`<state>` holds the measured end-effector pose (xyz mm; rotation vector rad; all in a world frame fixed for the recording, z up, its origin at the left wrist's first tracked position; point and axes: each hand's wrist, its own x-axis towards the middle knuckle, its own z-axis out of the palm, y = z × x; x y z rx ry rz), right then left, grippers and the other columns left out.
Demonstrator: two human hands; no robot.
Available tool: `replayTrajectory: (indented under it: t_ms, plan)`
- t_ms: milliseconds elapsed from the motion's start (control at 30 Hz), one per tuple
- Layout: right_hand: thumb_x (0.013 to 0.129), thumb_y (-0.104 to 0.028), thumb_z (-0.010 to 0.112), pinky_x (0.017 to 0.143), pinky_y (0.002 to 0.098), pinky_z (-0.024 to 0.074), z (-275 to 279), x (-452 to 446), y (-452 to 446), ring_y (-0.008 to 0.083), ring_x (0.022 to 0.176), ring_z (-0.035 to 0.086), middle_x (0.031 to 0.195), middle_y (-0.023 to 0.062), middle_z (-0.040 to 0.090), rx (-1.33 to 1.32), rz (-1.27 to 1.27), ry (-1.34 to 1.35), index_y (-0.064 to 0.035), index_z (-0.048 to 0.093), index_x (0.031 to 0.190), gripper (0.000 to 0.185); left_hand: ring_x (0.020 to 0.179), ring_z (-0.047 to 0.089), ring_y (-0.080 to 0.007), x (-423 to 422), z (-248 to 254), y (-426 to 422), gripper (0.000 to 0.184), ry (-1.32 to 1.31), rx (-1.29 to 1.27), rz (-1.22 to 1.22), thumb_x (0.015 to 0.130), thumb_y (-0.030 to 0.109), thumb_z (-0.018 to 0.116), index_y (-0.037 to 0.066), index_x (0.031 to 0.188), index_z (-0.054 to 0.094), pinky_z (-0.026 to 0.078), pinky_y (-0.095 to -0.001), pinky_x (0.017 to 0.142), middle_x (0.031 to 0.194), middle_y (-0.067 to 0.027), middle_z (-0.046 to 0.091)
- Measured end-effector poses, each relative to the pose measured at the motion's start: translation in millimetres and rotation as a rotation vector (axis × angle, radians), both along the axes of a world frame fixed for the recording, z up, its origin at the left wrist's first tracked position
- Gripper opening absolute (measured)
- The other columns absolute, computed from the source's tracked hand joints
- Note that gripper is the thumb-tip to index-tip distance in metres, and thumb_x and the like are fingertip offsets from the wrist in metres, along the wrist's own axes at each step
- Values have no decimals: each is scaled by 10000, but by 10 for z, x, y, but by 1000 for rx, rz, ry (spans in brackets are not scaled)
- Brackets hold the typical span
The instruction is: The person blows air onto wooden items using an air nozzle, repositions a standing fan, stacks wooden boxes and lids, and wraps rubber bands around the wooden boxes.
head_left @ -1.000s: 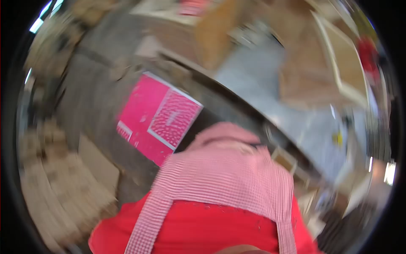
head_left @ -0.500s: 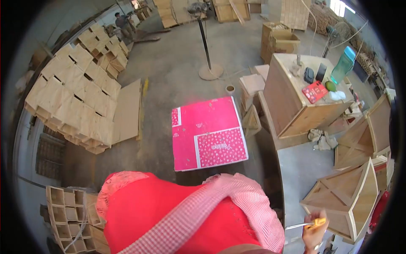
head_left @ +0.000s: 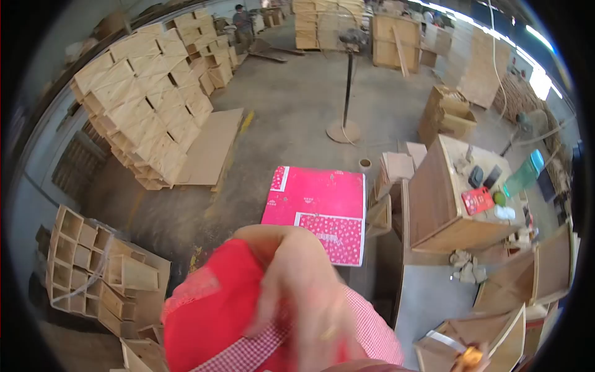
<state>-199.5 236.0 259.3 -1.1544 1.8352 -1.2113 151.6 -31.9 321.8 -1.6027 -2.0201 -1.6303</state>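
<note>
My left hand is raised close to the camera, in front of the red clothing and pink checked apron strap. Motion smears its fingers, so their grip is unclear. At the lower right edge, my right hand is closed around an orange-handled tool. A silver metal strip or blade points left from the handle; its exact kind is blurred. The tool is in front of a wooden crate-like frame. Beyond my left arm, a bright pink printed box stands on the floor, partly covered by the arm.
Wooden boxes are stacked at left, with compartmented wooden pieces below. A pedestal fan stands ahead. On the right, a wooden cabinet carries a bottle and red phone. Gloves lie on a grey surface. Another person stands far back.
My left arm and hand have come up into view over the clothing. My right hand, still on the tool, has moved lower and right. The view has tilted up and turned left.
</note>
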Motion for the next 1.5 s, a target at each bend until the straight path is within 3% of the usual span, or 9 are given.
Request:
replayTrajectory:
  t_ms: [233,467,567,833,1000,1233,1333,1433,1500]
  plan:
    - [590,-104,634,476,298,338,1009,830,-435,170,488,437,574,4,433,-488,122,1188,-57,532,728,178,870,549,-309,-186,52,-51,644,56,8,-360,844,593,457,-14,1013,594,357,-472,846,903,-110,538]
    - [549,-218,617,419,307,324,1423,1021,-725,177,445,437,533,-5,408,-498,636,1375,-67,533,715,240,612,451,-243,-834,629,-149,709,100,-173,-376,733,726,483,20,666,490,361,-389,630,683,-78,414]
    - [520,-367,648,534,350,373,1669,677,-136,205,476,444,538,3,419,-280,342,1400,-44,523,674,379,643,483,-230,-1093,733,-101,604,205,-218,-503,896,567,359,31,670,519,315,-334,543,738,-89,460]
    - [649,-96,636,565,435,436,-586,-154,1014,365,612,545,677,213,568,845,148,1183,-34,616,821,185,759,552,-224,-1177,377,-275,453,-152,-147,-472,910,438,427,43,761,592,378,-312,598,833,-85,539]
    - [635,-36,589,608,453,453,-261,774,88,406,694,572,748,242,592,200,-138,457,-7,615,733,106,832,596,-220,-1287,314,-319,364,-282,-145,-518,918,357,469,50,817,638,418,-299,632,893,-83,589]
    - [669,-51,621,620,443,470,-1323,368,474,382,707,593,704,226,593,598,-371,897,-8,614,814,151,893,610,-227,-1658,-284,-270,368,-548,-52,-580,856,318,601,-27,986,620,473,-289,749,951,-156,626]
    - [640,-30,640,555,369,479,-233,1113,-157,337,638,610,678,149,595,-49,-259,650,-60,572,842,215,936,590,-156,-1959,-918,-673,299,-831,-284,331,869,212,578,-19,1056,606,455,-288,843,996,-110,634]
    - [676,-12,562,534,317,457,-247,1212,-534,269,573,593,622,115,550,-329,-104,513,-51,544,808,139,962,596,-296,-1980,-2334,-987,378,20,-1346,1060,794,362,601,41,987,650,462,-444,797,961,-153,628]
    - [650,-54,600,565,435,462,-844,930,-744,357,670,597,669,207,578,196,-265,866,-50,546,848,206,941,612,-290,-1840,-3000,-1100,280,142,-1820,633,771,280,593,70,935,681,460,-461,782,956,-148,640]
